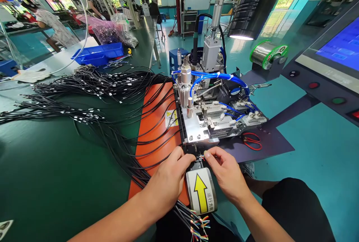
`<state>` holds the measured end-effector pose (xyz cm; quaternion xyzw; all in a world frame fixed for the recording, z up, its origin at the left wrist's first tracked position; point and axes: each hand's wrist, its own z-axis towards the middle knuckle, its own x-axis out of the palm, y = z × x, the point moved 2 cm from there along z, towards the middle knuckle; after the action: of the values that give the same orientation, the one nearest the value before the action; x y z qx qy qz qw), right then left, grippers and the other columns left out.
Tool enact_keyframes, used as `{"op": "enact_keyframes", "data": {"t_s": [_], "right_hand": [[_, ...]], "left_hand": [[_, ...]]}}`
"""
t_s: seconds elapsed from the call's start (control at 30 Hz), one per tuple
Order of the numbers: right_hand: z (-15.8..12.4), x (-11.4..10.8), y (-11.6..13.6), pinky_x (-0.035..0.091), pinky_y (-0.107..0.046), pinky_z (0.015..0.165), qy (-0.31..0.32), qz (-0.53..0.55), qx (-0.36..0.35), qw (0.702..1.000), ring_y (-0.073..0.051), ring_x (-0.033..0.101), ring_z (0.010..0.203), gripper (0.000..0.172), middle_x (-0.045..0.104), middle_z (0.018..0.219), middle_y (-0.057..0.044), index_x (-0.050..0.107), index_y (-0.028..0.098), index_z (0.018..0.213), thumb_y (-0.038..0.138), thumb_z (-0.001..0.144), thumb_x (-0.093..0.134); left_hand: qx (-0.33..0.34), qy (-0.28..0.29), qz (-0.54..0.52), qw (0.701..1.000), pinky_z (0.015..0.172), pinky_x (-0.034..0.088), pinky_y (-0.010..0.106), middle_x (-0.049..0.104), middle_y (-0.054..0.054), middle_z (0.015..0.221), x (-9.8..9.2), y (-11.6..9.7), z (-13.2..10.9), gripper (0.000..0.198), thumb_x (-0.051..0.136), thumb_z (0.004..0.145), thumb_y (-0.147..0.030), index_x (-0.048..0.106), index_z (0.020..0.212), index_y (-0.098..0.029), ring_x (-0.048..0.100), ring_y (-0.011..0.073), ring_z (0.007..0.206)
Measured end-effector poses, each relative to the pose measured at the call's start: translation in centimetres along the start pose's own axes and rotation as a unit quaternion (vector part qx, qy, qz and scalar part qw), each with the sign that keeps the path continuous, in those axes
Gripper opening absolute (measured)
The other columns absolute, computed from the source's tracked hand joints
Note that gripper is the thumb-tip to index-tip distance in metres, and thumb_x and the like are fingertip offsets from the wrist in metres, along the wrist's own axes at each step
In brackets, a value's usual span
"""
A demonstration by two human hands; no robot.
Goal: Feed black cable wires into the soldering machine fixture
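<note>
My left hand (168, 180) and my right hand (226, 171) meet in front of a small metal machine (209, 116) with blue air hoses. Both pinch the thin coloured wires (201, 156) at the stripped end of a black cable, held over a dark fixture slot. Just below the hands sits a plate with a yellow arrow (201, 193). More black cables with coloured stripped ends (199, 225) hang off the near edge. An orange mat (153, 129) lies under my left hand.
A large bundle of black cables (84, 100) spreads across the green bench at left. Red-handled scissors (251, 141) lie right of the machine. A solder spool (266, 53), a lamp (255, 6), a control panel (333, 66) and a blue tray (98, 53) stand around. Another person (47, 21) works far left.
</note>
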<state>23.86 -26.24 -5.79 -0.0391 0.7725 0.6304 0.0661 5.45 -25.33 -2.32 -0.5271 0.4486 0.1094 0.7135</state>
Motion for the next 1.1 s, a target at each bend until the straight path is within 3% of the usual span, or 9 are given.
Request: {"op": "enact_keyframes", "data": {"t_s": [1.1], "right_hand": [[-0.38,0.85,-0.57,0.038,-0.026,0.061,-0.062,-0.081,0.002,0.995,-0.015,0.049,0.066,0.038,0.057,0.072,0.002,0.059,0.020,0.080,0.052,0.096,0.048]], "left_hand": [[0.012,-0.008,0.045,0.999,0.071,0.049,0.025,0.047,0.002,0.096,0.47,-0.15,0.07,0.031,0.042,0.092,-0.002,0.060,0.110,-0.020,0.054,0.0153,0.081]]}}
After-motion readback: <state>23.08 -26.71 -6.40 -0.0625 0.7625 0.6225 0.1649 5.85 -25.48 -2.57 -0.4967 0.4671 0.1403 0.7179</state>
